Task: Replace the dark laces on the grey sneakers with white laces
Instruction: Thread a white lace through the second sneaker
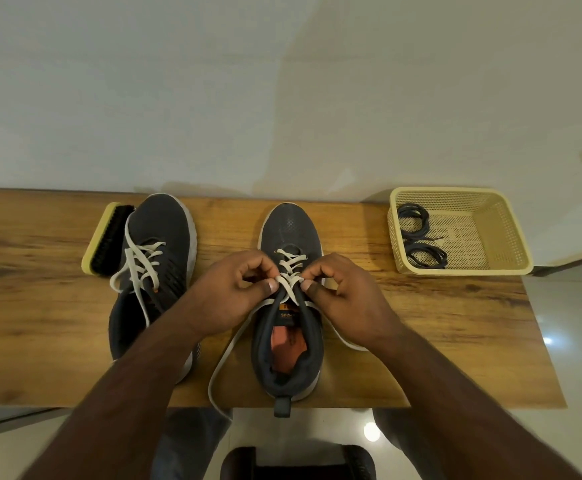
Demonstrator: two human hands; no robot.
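Observation:
Two grey sneakers stand on the wooden table (438,323), toes pointing away from me. The right sneaker (289,233) is in the middle, threaded with a white lace (291,268) whose loose ends trail off both sides toward the table's front edge. My left hand (234,292) pinches the lace at the left upper eyelets. My right hand (345,292) pinches it at the right upper eyelets. The left sneaker (159,223) sits further left with its own white lace (140,265) crossed loosely and untied. The dark laces (417,237) lie coiled in the basket.
A cream perforated basket (490,230) stands at the table's back right corner. A shoe brush (107,237) with black bristles lies beside the left sneaker's toe. The wall runs right behind the table. A dark stool (296,462) and tiled floor are below the front edge.

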